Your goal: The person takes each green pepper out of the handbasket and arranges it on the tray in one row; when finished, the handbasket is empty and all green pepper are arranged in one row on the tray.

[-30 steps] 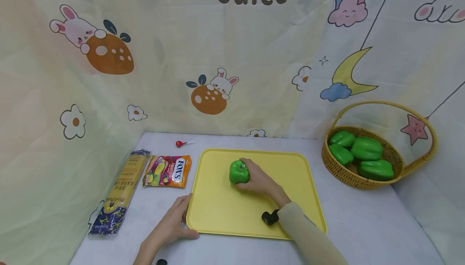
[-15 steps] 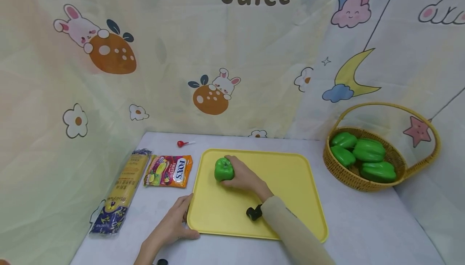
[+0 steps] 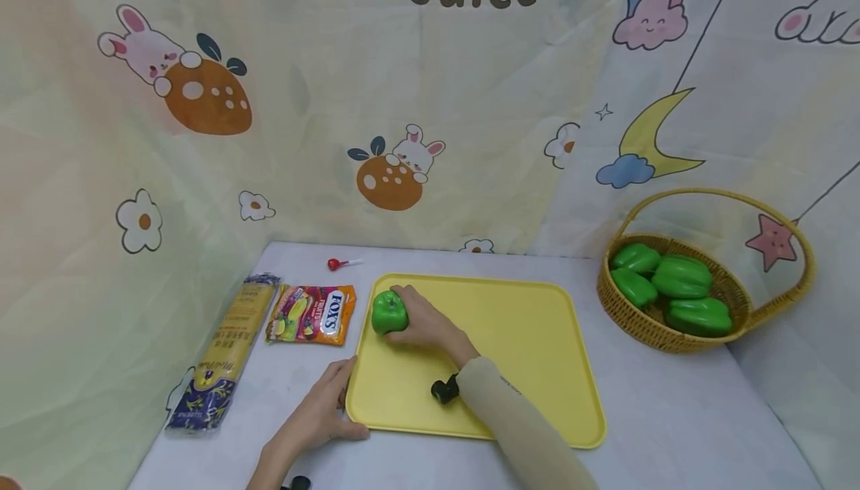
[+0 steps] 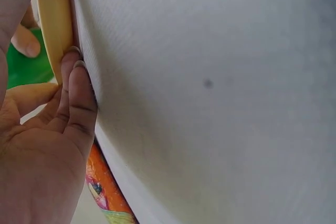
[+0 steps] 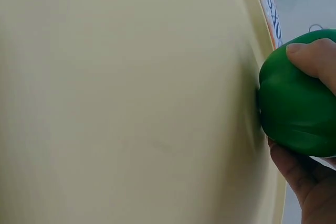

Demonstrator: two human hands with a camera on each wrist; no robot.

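In the head view my right hand (image 3: 430, 327) grips a green bell pepper (image 3: 388, 312) at the far left part of a yellow tray (image 3: 531, 355). The right wrist view shows thumb and fingers on either side of the pepper (image 5: 294, 103), its surface right at the tray (image 5: 131, 98). My left hand (image 3: 317, 411) holds the tray's near left corner, thumb along the front edge and fingers at the left side. Fingertips (image 4: 79, 85) meet the tray rim (image 4: 55, 24) in the left wrist view.
A wicker basket (image 3: 621, 318) with several green peppers (image 3: 681, 277) stands at the right. Left of the tray lie a Fox's candy bag (image 3: 310, 315), a long yellow-and-blue package (image 3: 225, 355) and a red lollipop (image 3: 334, 264). A printed cloth hangs behind.
My right hand has moved left over the tray with the pepper, from near the middle to close to the left rim. The left hand has stayed at the corner.
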